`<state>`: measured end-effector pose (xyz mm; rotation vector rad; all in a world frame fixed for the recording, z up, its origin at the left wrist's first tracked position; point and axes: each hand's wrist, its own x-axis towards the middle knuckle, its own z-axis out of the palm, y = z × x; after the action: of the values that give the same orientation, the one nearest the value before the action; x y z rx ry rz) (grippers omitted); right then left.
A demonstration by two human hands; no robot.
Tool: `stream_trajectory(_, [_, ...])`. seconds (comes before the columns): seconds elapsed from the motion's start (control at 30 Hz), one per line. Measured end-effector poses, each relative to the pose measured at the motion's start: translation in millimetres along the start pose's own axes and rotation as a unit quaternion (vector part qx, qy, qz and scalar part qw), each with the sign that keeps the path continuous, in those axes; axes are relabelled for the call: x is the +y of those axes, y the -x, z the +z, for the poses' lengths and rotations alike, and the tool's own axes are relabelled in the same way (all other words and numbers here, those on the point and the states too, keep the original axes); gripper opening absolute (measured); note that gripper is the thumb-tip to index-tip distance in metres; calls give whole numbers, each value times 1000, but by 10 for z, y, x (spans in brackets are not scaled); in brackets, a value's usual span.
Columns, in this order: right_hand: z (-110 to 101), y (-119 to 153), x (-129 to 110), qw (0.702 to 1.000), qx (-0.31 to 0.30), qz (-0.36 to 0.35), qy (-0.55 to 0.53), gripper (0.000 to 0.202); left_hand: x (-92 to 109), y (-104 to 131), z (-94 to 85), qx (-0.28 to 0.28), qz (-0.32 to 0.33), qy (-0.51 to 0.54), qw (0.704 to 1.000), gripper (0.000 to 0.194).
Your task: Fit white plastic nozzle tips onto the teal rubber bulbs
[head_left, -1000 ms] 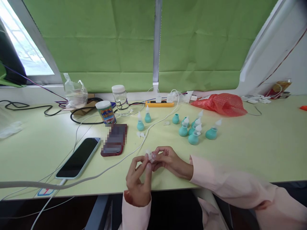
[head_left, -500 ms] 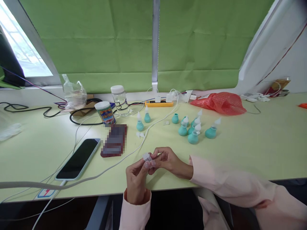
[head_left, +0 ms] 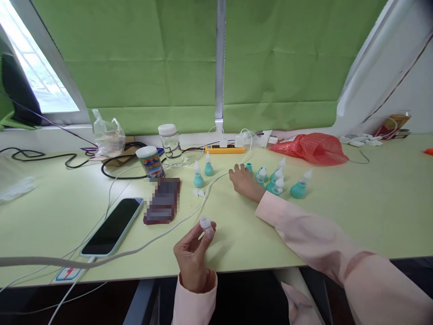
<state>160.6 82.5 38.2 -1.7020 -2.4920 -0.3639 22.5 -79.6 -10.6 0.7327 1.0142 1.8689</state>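
Near the table's front edge my left hand (head_left: 195,253) pinches a small clear plastic piece (head_left: 205,223) between thumb and fingers. My right hand (head_left: 244,181) reaches across the table, palm down with bent fingers, at the spot where a small clear piece lay; whatever is under its fingertips is hidden. Just behind it stands a teal bulb without a tip (head_left: 249,167). Several teal bulbs with clear tips stand to its right, one of them apart (head_left: 298,190). Two more tipped bulbs (head_left: 198,180) (head_left: 209,169) stand to the left, with small white pieces (head_left: 199,193) in front.
A phone (head_left: 112,227) on a cable and a dark red item (head_left: 163,201) lie at the left. Behind them stand a colourful can (head_left: 151,163) and a clear jar (head_left: 172,146). A white cable (head_left: 169,230) crosses the table. A red bag (head_left: 314,148) lies at the back right.
My right hand has let go of the clear piece and moved forward to the bulbs. My left hand still holds the piece, now tilted with its round end up.
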Motion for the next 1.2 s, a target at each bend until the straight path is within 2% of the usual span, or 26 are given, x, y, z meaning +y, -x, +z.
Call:
stream_trajectory(0.13, [81, -29, -71, 1000, -26, -12, 9, 26, -19, -2, -16, -33, 14, -26, 999, 37])
stream_trajectory(0.23, [22, -42, -107, 1000, -9, -8, 20, 31, -16, -8, -4, -55, 20, -22, 998, 50])
stream_trajectory(0.3, [-32, -86, -106, 999, 7, 19, 37, 44, -14, -8, 0, -66, 18, -23, 997, 46])
stream_trajectory(0.43, [-72, -227, -38, 991, 14, 116, 68, 67, -14, 0, -8, -78, 21, -27, 996, 38])
stream_trajectory(0.53, [-52, -303, 41, 986, -67, 149, 43, 59, -10, 3, -7, -84, 21, -36, 996, 40])
stream_trajectory(0.63, [-43, -320, 96, 982, -140, 127, 21, 37, -1, -2, 8, -85, 10, -43, 995, 45])
stream_trajectory(0.7, [-63, -307, 107, 985, -128, 111, 20, 30, 6, -6, 19, -79, 4, -49, 996, 39])
stream_trajectory(0.87, [-268, -173, 18, 993, -39, 107, 31, 32, 16, -2, 27, -67, 7, -63, 996, 28])
stream_trajectory(0.97, [-450, 36, -108, 999, 4, 38, 0, 29, 7, 1, 25, -52, 22, -66, 996, 25])
stream_trajectory(1.07, [-533, 304, -244, 982, 31, -143, -120, 16, -6, -1, 23, -29, 21, -63, 997, 27])
stream_trajectory(1.13, [-478, 461, -318, 965, 21, -202, -168, 15, -13, -4, 23, -21, 17, -50, 998, 30])
stream_trajectory(1.2, [-343, 575, -370, 955, 20, -223, -194, 17, -15, -7, 27, -19, 19, -39, 999, 31])
